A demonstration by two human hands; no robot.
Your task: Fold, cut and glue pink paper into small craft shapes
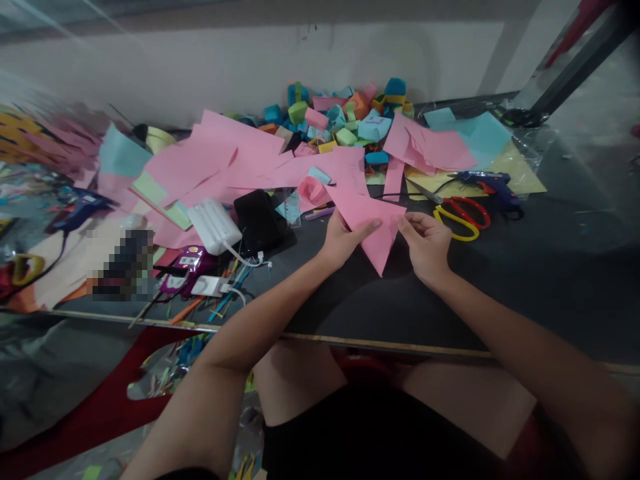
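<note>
Dark tabletop (500, 280) bears the pink triangle (375, 223) near its front middle. Left of it, the left hand (343, 241) pinches one edge, fingers flat. Right of it, the right hand (426, 245) curls closed on the other corner, seemingly keeping it taut. Scissors (463, 217) lie farther right.

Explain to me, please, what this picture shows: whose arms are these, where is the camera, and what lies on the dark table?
There is no machine here. The camera sits on a person's head and looks down, so both arms are that person's own. The left hand and the right hand together hold a pointed pink paper over the dark table. Right of them lie scissors with red and yellow handles and a blue glue gun. Behind are loose pink sheets and a pile of small folded paper pieces in several colours. Left of them lie a white box with a cable and a black case.
</note>
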